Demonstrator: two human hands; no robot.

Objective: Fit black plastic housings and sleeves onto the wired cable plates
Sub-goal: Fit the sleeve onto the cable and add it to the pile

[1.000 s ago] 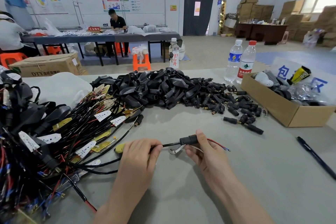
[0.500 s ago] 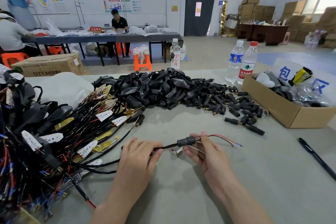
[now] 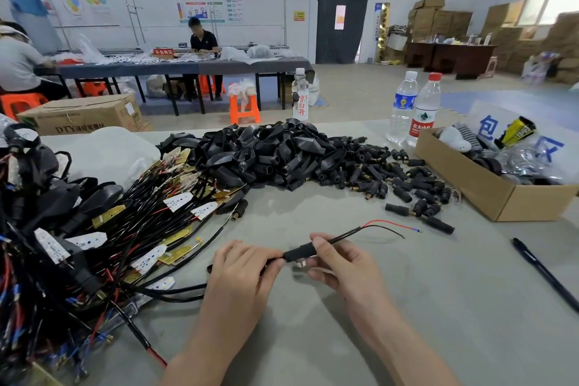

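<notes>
Both hands work at the near centre of the tabletop (image 3: 376,338). The left hand (image 3: 241,269) has its fingers curled down over a black cable (image 3: 344,233) and grips it. The right hand (image 3: 347,266) pinches a black sleeve (image 3: 297,253) between thumb and fingers. The sleeve sits on the cable in the gap between the two hands, touching both.

The cable's long axis runs from near left to far right. Beyond the right hand it splits into red and black wire ends (image 3: 391,226) that hang free above the tabletop. The plate end lies toward the left hand and is hidden under it. The sleeve therefore has to travel leftward along the axis, and the right hand is the one placed to push it while the left hand braces the cable. A small pale metal part (image 3: 301,263) shows just under the sleeve; what it is cannot be told.

Stock is laid out as follows:
- Wired plates (image 3: 141,219): tangled bundle, left.
- Housings (image 3: 275,150): heap, far centre.
- Loose sleeves (image 3: 391,178): scattered to the right of the heap.
- Cardboard box (image 3: 488,194): far right, with water bottles (image 3: 413,110) behind it.
- Pen (image 3: 545,273): near right.
</notes>
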